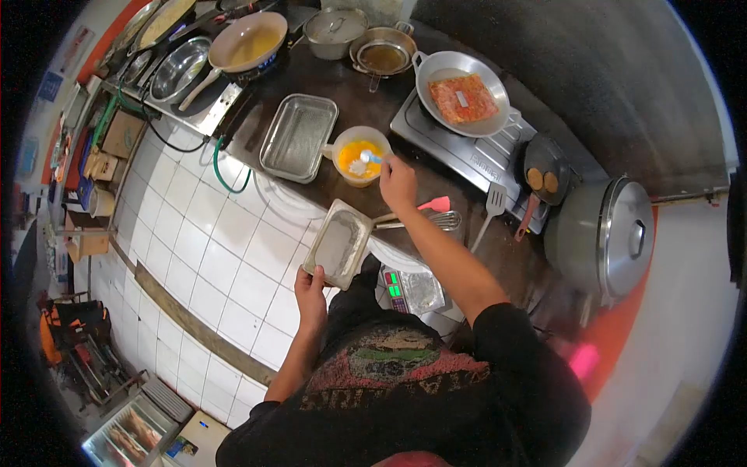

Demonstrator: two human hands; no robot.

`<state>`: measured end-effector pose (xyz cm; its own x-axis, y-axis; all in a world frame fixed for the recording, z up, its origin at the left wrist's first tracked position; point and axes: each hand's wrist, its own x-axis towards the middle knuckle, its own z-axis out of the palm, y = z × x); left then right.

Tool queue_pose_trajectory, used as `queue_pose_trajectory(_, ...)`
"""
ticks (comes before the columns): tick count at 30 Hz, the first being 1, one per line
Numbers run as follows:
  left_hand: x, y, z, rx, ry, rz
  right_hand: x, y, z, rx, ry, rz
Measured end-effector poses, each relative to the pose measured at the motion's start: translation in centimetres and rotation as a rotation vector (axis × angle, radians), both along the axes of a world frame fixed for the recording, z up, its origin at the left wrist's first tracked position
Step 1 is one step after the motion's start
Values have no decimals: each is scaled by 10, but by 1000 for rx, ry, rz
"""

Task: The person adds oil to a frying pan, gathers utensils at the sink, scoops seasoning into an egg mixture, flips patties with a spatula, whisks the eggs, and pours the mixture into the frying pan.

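Note:
My left hand (311,289) is closed on the near edge of a rectangular container (340,243), tilted at the counter's front edge. A pale layer covers its inside; whether that is powder I cannot tell. My right hand (398,184) grips a small pale spoon (371,157) whose end is inside a white handled bowl (361,178). Yellow egg-like liquid (352,149) and a patch of white powder (358,167) lie in that bowl. Just below my right hand, a red-headed spatula (436,205) and a whisk (445,221) rest on the counter.
A rectangular metal tray (299,138) stands left of the bowl. On the stove (412,124) are a wok (498,117) with a reddish block and a dark pan (554,167). A slotted turner (495,201), large lidded pot (580,233) and lit digital scale (395,289) are nearby.

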<state>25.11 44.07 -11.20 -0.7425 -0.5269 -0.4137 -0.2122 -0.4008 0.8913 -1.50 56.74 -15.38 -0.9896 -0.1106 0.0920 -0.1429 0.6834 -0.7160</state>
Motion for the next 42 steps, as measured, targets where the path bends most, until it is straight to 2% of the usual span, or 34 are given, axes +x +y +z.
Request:
queue_pose_trajectory(3, 2, -1, -6, -6, -5, 21, 0, 1, 0, 52, 28, 6)
queue_pose_trajectory(5, 0, -4, -7, -11, -21, 9, -1, 1, 2, 63, -53, -75)
queue_pose_trajectory(8, -3, -2, -13, -38, 12, 38, 5, 4, 13, 89, 5, -14)
queue_pose_trajectory(9, -6, -1, -10, 4, 21, 25, 8, 8, 1, 89, -1, -26)
queue_pose_trajectory(11, -15, -2, -1, 8, 15, -12, -3, 16, -30, -68, 40, -82)
queue_pose_trajectory(12, -19, 1, 1, 20, -4, -28, -7, 22, -23, -65, 47, -92)
queue_pose_trajectory(14, -20, 6, -5, 22, -3, -78, 1, 38, 1, -716, -444, -118)
queue_pose_trajectory(17, -39, 17, -7, 32, 27, -194, 31, 80, 41, -866, -531, -123)
queue_pose_trajectory(18, -44, 26, -7, 50, 29, -236, 49, 92, 50, -679, -343, -17)
queue_pose_trajectory(19, -55, 43, -8, 70, 42, -362, 77, 126, 55, -474, -149, -18)
queue_pose_trajectory(20, -65, 53, -10, 87, 63, -432, 89, 143, 54, -291, -270, -8)
queue_pose_trajectory(21, -73, 60, -17, 86, 84, -550, 102, 160, 47, -225, -356, -2)
queue_pose_trajectory(22, -80, 70, -28, 65, 96, -664, 115, 177, 42, -263, -224, 31)
queue_pose_trajectory(23, -87, 82, -34, 98, 68, -730, 132, 195, 68, -154, -261, -118)
queue_pose_trajectory(24, -92, 100, -37, 126, 38, -793, 148, 219, 68, -149, -256, -238)
queue_pose_trajectory(26, -99, 145, -15, 231, 65, -925, 181, 260, 71, -362, -204, -589)
queue_pose_trajectory(28, -105, 180, -29, 273, 63, -1097, 224, 313, 65, -409, -213, -773)
queue_pose_trajectory(30, -106, 219, -50, 305, -6, -1267, 280, 361, 42, -504, -91, -1013)
queue_pose_trajectory(32, -95, 262, -62, 291, -40, -1357, 349, 398, 16, -578, -138, -1213)
queue_pose_trajectory(34, -72, 319, -78, 329, -77, -1444, 412, 427, 24, -625, -145, -1436)
queue_pose_trajectory(36, -46, 379, -93, 339, -139, -1530, 474, 454, 16, -791, -57, -1599)
queue_pose_trajectory(38, -16, 443, -123, 392, -145, -1574, 526, 491, 8, -768, -32, -1759)
queue_pose_trajectory(40, 10, 508, -164, 485, -118, -1621, 552, 543, 33, -593, -61, -1843)
queue_pose_trajectory(41, 23, 542, -175, 494, -108, -1655, 567, 579, 30, -427, -16, -1850)
queue_pose_trajectory(42, 35, 574, -180, 500, -99, -1687, 581, 620, 19, -371, 139, -1852)
